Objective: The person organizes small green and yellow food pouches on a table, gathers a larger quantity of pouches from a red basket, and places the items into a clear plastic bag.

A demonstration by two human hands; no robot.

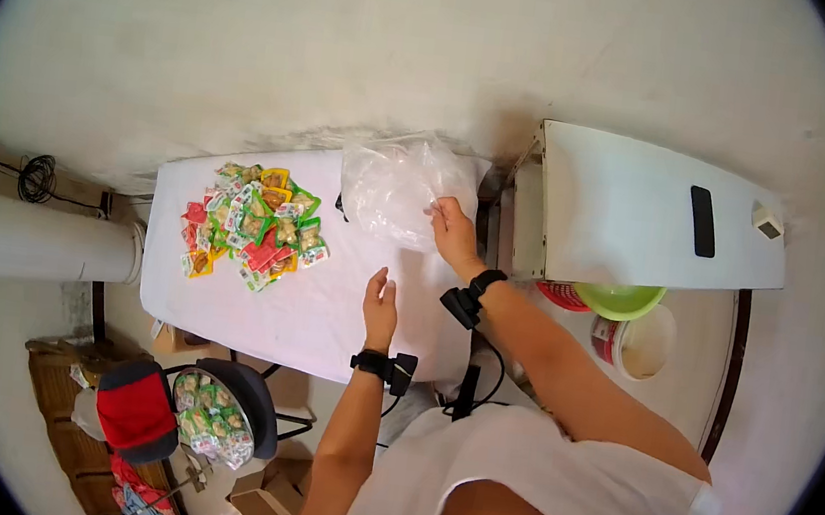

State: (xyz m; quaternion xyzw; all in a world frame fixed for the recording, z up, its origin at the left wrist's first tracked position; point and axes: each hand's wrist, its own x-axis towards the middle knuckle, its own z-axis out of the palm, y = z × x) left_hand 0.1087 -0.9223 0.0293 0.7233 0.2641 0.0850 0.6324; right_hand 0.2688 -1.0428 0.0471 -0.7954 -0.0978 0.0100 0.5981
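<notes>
My right hand (451, 231) pinches the lower right part of a large clear plastic bag (397, 188), which lies at the far right of a table with a white cloth (330, 324). My left hand (380, 303) is over the cloth, below the bag and apart from it, holding nothing, its fingers slightly parted. To the left lies a loose pile of small sealed food packets (258, 222) in green, red and yellow. A small black object (341, 207) shows at the bag's left edge. Whether the bag holds anything is unclear. Both wrists wear black strapped devices.
A white cabinet (629, 205) stands at the right, with a green basin (623, 302) and a white bucket (648, 343) beside it. At lower left, a chair (229, 389) bears a round container of similar packets (214, 421). An open cardboard box (270, 495) is on the floor.
</notes>
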